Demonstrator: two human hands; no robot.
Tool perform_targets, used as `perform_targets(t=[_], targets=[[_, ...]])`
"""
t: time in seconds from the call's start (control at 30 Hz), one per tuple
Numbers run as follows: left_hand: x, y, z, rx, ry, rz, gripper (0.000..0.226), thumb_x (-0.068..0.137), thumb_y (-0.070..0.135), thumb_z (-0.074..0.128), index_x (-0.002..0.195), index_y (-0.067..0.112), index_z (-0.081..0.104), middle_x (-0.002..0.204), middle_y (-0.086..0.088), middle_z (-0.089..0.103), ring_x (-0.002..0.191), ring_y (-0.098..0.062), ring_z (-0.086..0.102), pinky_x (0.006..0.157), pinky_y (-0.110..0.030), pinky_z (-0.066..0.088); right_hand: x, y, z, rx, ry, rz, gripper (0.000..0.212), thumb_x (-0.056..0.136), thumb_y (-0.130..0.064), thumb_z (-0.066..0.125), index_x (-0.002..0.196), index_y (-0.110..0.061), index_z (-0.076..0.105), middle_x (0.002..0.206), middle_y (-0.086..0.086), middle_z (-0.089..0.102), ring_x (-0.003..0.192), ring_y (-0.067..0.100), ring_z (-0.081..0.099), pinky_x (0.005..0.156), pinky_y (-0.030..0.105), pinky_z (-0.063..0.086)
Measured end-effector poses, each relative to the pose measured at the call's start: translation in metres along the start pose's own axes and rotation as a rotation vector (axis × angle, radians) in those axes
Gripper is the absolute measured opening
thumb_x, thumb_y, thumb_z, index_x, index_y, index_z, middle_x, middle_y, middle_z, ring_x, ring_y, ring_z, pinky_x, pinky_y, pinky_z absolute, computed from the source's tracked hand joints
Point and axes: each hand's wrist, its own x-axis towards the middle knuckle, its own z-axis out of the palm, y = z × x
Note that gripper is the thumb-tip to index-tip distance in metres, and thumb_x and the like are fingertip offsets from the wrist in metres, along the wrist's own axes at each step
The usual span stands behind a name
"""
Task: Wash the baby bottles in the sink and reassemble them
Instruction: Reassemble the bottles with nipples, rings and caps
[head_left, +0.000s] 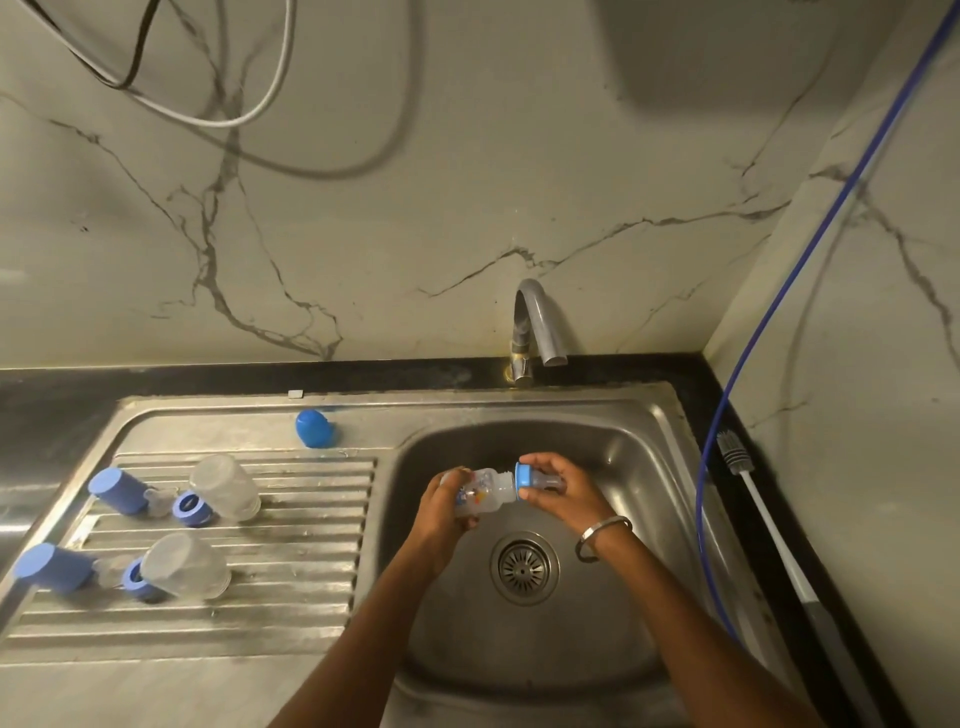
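Over the sink, the left hand grips a clear bottle lying sideways. The right hand pinches the blue ring at its neck.

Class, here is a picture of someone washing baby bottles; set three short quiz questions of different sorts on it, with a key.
1. True or false: water is running from the tap.
2. Which hand grips the blue ring with the teat: (a) left hand, (b) right hand?
3. Fill in: the loose blue cap lies on the ______, behind the ribbed part.

Key
1. False: no stream shows.
2. b; the left hand holds the bottle over the sink.
3. Draining board.
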Motion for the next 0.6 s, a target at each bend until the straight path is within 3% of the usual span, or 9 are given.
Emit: perform_targets(t=[0.13, 0.33, 0.5, 0.6], targets=[[-0.0008, -0.0025, -0.0006, 0.002, -0.018, -0.006, 0.018, 0.095, 0.025, 0.054, 0.107, 0.013, 0.059, 0.103, -0.016, 0.063, 0.077, -0.021, 0.062, 0.049, -0.025, 0.045, -0.0034, -0.0053, -0.0004, -0.047, -0.067, -0.048, 0.048, 0.075, 0.0, 0.075, 0.113, -0.025, 0.059, 0.116, -0.005, 0.061, 0.108, 0.011, 0.06, 0.088, 0.019, 0.05], [-0.0013, -0.004, -0.0024, -0.011, -0.015, -0.027, 0.017, 0.095, 0.027, 0.053, 0.105, 0.015, 0.06, 0.099, -0.014, 0.064, 0.076, -0.021, 0.062, 0.05, -0.025, 0.044, -0.0042, -0.0102, 0.001, -0.185, -0.106, -0.095, 0.045, 0.074, -0.004, 0.077, 0.109, -0.026, 0.061, 0.115, -0.008, 0.062, 0.106, 0.0, 0.057, 0.082, 0.006, 0.045], [0.0015, -0.0065, -0.0054, 0.079, -0.005, 0.029, 0.016, 0.094, 0.026, 0.055, 0.103, 0.016, 0.061, 0.099, -0.013, 0.065, 0.076, -0.02, 0.062, 0.049, -0.026, 0.045, -0.0034, -0.0083, 0.0032, -0.255, -0.106, -0.057, 0.037, 0.074, -0.019, 0.08, 0.107, -0.024, 0.063, 0.107, -0.003, 0.067, 0.099, 0.007, 0.062, 0.084, 0.017, 0.051], [0.0012, -0.0076, -0.0066, 0.131, -0.008, 0.057, 0.014, 0.091, 0.024, 0.058, 0.1, 0.013, 0.062, 0.092, -0.012, 0.066, 0.069, -0.017, 0.063, 0.047, -0.026, 0.044, -0.0056, -0.0057, 0.001, -0.347, -0.122, -0.116, 0.037, 0.073, -0.017, 0.081, 0.106, -0.021, 0.064, 0.105, -0.003, 0.063, 0.093, 0.003, 0.06, 0.078, 0.008, 0.048]])
